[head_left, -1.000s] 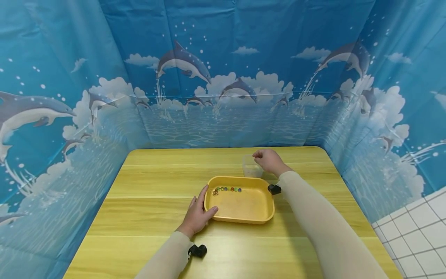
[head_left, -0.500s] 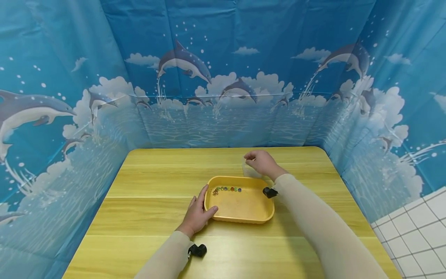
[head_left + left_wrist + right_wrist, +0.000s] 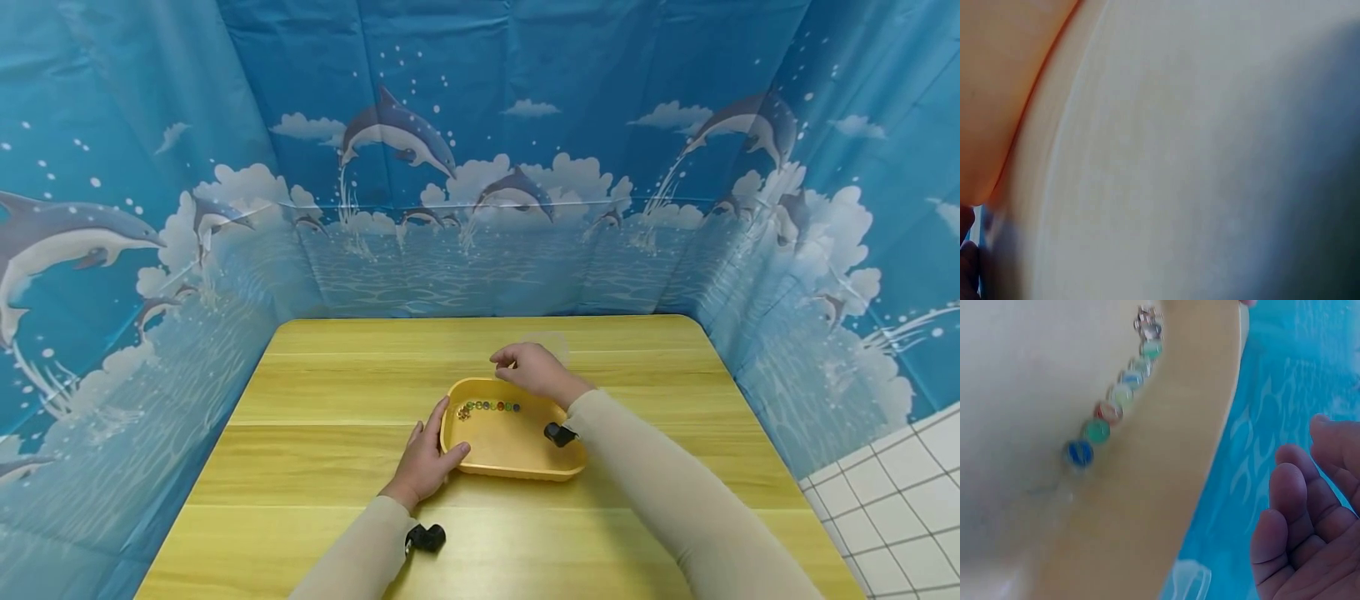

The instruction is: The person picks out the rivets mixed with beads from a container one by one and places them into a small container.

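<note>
A yellow plastic tray (image 3: 517, 477) stands on the table. My left hand (image 3: 423, 467) holds its left corner, thumb over the rim and fingers along the outside wall. Inside, near the back wall, several coloured glass marbles (image 3: 501, 407) form a row, with a small cluster of gold-coloured pieces (image 3: 463, 412) at its left end. Above the back rim hovers my right hand (image 3: 532, 367), thumb and forefinger close together and the other fingers bent; I cannot tell whether something small sits between the tips. In the right wrist view, a dark blue marble (image 3: 1079, 453) ends the row.
A clear plastic box (image 3: 553, 340) stands behind the tray, partly hidden by my right hand. The wood-grain table (image 3: 337, 450) ends at the back against a dolphin-printed curtain (image 3: 480, 267). White tiles (image 3: 892, 492) show at the lower right.
My right hand has come away from the clear box, moving left and nearer, to above the tray's back rim. My left hand, the tray and the marbles stay put.
</note>
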Demonstrator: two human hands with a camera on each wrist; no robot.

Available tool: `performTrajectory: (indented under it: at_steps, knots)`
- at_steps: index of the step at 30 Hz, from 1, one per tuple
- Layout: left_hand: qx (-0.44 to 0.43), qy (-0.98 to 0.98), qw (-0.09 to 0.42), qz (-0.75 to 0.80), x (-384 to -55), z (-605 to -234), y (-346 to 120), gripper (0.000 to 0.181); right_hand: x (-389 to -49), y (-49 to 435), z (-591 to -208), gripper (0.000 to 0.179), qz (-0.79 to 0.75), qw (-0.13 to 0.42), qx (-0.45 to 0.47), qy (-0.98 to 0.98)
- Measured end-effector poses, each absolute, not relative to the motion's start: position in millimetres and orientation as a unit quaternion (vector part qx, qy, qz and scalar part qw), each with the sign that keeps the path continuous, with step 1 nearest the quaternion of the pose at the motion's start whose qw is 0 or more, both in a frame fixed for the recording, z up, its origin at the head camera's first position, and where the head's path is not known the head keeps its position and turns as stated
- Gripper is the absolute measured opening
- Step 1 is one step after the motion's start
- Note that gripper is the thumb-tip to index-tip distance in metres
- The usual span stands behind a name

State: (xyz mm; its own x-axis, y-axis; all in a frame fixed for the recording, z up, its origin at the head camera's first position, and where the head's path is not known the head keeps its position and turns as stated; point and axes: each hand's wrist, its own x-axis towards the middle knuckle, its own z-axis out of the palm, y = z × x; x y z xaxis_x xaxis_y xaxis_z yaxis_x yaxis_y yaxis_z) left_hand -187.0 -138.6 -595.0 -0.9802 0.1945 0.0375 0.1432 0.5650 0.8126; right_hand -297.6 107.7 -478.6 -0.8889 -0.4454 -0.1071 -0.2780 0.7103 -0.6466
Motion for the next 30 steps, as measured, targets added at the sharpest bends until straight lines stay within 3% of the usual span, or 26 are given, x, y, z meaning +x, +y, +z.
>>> performTrajectory:
  at_steps: [30]
  knots:
    - [0.108, 0.879, 0.023, 0.463, -186, -594, -139, 0.086, -280, 58, -516, 0.033, -0.269, 0.200, -0.280, 0.900]
